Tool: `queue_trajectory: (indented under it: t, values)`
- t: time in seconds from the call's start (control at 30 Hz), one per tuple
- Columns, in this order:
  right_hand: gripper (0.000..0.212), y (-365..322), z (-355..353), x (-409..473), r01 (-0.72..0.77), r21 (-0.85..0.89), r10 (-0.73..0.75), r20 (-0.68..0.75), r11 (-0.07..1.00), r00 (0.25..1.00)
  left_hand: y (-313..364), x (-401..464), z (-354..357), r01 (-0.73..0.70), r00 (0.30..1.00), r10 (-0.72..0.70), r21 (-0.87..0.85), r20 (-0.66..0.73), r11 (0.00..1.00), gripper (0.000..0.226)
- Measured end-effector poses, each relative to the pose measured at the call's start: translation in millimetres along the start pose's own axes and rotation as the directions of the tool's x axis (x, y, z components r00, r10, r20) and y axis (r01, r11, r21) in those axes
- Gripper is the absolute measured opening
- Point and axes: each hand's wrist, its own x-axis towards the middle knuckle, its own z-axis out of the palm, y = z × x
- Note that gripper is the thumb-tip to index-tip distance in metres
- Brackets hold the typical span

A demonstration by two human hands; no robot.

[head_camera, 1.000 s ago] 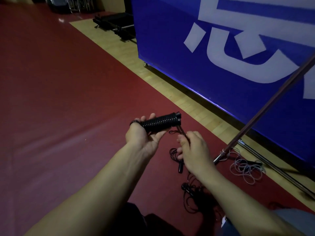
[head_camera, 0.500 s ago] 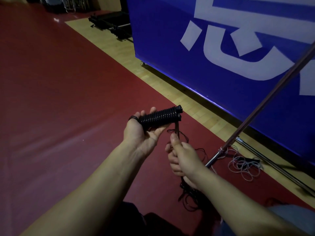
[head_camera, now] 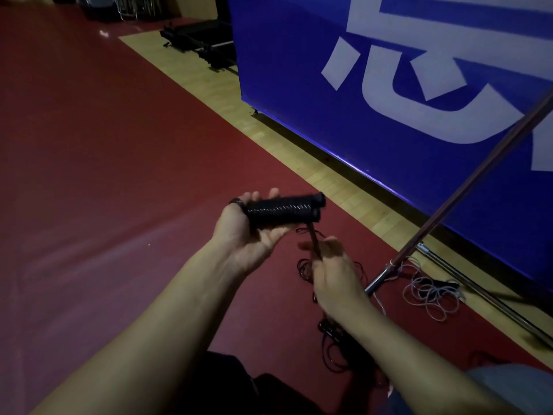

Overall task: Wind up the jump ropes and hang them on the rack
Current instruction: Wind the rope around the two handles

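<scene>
My left hand [head_camera: 248, 232] grips two black jump rope handles [head_camera: 284, 209] held side by side, with black rope wound tightly round them. Just below and to the right, my right hand [head_camera: 332, 274] pinches the free strand of black rope [head_camera: 313, 241] that runs up to the handles' right end. Loose black rope [head_camera: 335, 348] lies in a tangle on the red floor under my right forearm. The rack's metal pole [head_camera: 466, 187] slants up to the right, and its base bar [head_camera: 484, 298] lies on the floor.
A pale grey jump rope [head_camera: 428, 292] lies coiled loosely by the pole's foot. A big blue banner [head_camera: 389, 94] with white lettering stands behind on a wooden floor strip. Black equipment [head_camera: 206, 40] sits at the far back. Red mat spreads to the left.
My right hand has shifted slightly right and lower along the strand, drawing it taut under the handles. The left hand keeps holding the wound handles in much the same place.
</scene>
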Motion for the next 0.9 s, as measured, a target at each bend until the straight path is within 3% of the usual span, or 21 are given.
queue_trajectory:
  t: [0.1, 0.2, 0.27, 0.37, 0.47, 0.57, 0.67, 0.73, 0.8, 0.87, 0.9]
  values:
    - [0.024, 10.1, -14.4, 15.8, -0.111, 0.155, 0.116, -0.022, 0.982, 0.993, -7.6, -8.2, 1.3, 0.094, 0.990, -0.131, 0.421, 0.059, 0.902, 0.028]
    - [0.023, 24.7, -29.1, 26.4, -0.134, 0.071, 0.135, -0.005, 0.988, 0.991, -10.8, -7.7, 0.1, 0.027, 0.989, -0.125, 0.722, 0.082, 0.691, 0.030]
    - [0.020, 26.6, -39.8, 24.9, -0.110, 0.041, 0.109, 0.034, 0.993, 0.993, -10.8, -6.1, -0.1, 0.020, 0.993, -0.104, 0.816, 0.049, 0.578, 0.031]
    - [0.030, 24.4, -52.3, 23.6, 0.082, -0.332, -0.061, 0.074, 0.940, 0.995, -13.3, -4.6, -3.2, 0.011, 1.000, -0.017, 0.890, -0.004, 0.455, 0.032]
    - [0.022, 15.8, -65.4, 28.1, 0.156, -0.529, -0.201, -0.028, 0.834, 0.979, -22.0, 4.8, -9.6, -0.094, 0.970, 0.241, 0.926, 0.003, 0.365, 0.037]
    - [0.030, -12.0, -65.2, 20.9, 0.263, -0.585, -0.366, -0.063, 0.767, 0.929, -32.4, 16.0, -9.1, -0.214, 0.901, 0.434, 0.839, -0.028, 0.500, 0.039]
    - [0.015, -32.7, -36.4, -2.0, 0.374, -0.563, -0.452, 0.001, 0.737, 0.892, -40.3, 22.4, -1.9, -0.302, 0.856, 0.510, 0.721, -0.082, 0.623, 0.037]
    - [0.017, -31.0, -21.4, -12.1, 0.304, -0.548, -0.360, 0.007, 0.779, 0.933, -45.1, 24.6, -0.5, -0.299, 0.856, 0.493, 0.629, -0.155, 0.717, 0.034]
    - [0.019, -24.9, -17.0, -12.3, 0.162, -0.433, -0.183, -0.006, 0.886, 0.983, -47.9, 26.1, -0.5, -0.299, 0.855, 0.477, 0.556, -0.204, 0.775, 0.032]
    - [0.010, -20.3, -14.7, -7.4, -0.091, -0.141, 0.100, 0.059, 0.986, 0.993, -46.4, 26.6, 1.2, -0.314, 0.854, 0.468, 0.492, -0.227, 0.812, 0.031]
    - [0.012, -21.2, -12.8, -5.8, -0.256, 0.058, 0.248, 0.112, 0.965, 0.962, -44.9, 25.9, 2.8, -0.318, 0.860, 0.456, 0.458, -0.229, 0.830, 0.030]
